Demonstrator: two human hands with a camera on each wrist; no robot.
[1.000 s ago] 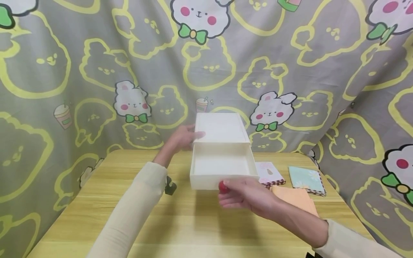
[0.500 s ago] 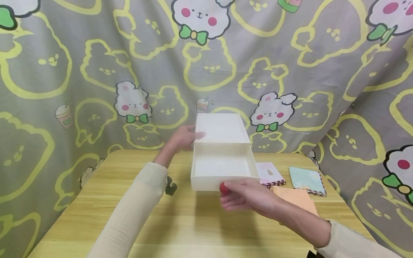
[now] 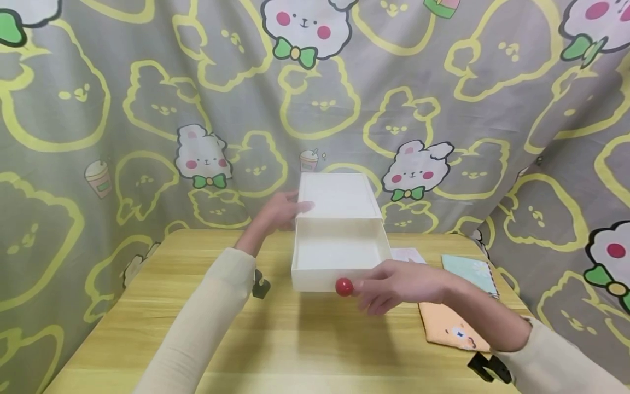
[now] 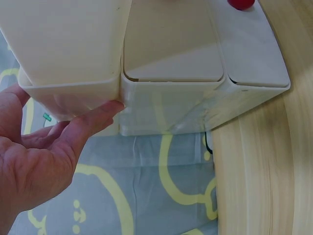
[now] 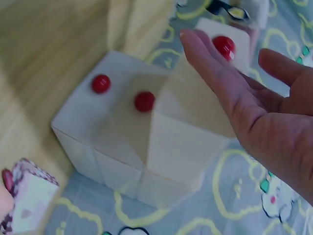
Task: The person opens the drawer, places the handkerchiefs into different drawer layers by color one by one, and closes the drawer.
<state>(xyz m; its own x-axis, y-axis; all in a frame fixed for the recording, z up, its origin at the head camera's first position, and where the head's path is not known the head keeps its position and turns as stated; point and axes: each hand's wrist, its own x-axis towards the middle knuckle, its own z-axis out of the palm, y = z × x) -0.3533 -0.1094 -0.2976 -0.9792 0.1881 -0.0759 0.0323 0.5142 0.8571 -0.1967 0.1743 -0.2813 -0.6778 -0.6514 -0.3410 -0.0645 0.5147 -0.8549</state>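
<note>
A white drawer cabinet (image 3: 339, 194) stands toward the back of the table, its top drawer (image 3: 339, 254) pulled well out, with nothing inside. Two lower drawers with red knobs (image 5: 101, 83) appear pushed in, in the right wrist view. My left hand (image 3: 283, 210) holds the cabinet's upper left edge, thumb over the top and fingers along the side (image 4: 93, 120). My right hand (image 3: 401, 284) is just right of the pulled-out drawer's red knob (image 3: 344, 287). In the right wrist view its fingers (image 5: 215, 68) are extended, off the knob.
Right of the cabinet lie three folded cloths: a pink one (image 3: 407, 254), a light blue one (image 3: 467, 271) and an orange one (image 3: 450, 325) with an animal face. A patterned grey curtain (image 3: 320, 120) hangs behind the wooden table (image 3: 275, 350).
My right hand has let go of the red knob and shifted to the right, uncovering the knob and more of the orange cloth. The left hand and the drawer look unmoved.
</note>
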